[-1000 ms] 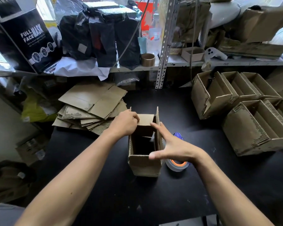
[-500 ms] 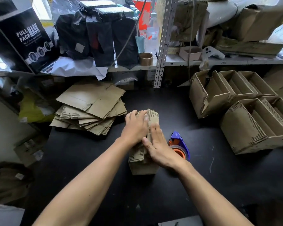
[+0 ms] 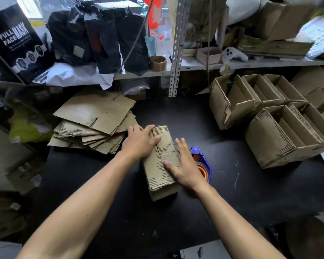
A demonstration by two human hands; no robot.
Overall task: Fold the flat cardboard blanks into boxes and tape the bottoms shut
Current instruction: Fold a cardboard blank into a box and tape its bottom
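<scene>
Box (image 3: 160,161) lies under left hand (image 3: 139,142) and right hand (image 3: 183,167)

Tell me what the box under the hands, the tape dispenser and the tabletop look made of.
Box: brown corrugated cardboard, matte; torn patches expose the ribbed fluting. Tape dispenser: looks like glossy blue plastic, with an orange core inside. Tabletop: smooth black surface, slight sheen and pale scuffs; laminate or painted board, cannot tell which.

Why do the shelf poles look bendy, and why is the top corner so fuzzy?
In the head view, the wide-angle lens curves the shelf post; the top-right corner is smeared by blur and bright glare, while the box under both hands stays sharp.
</scene>
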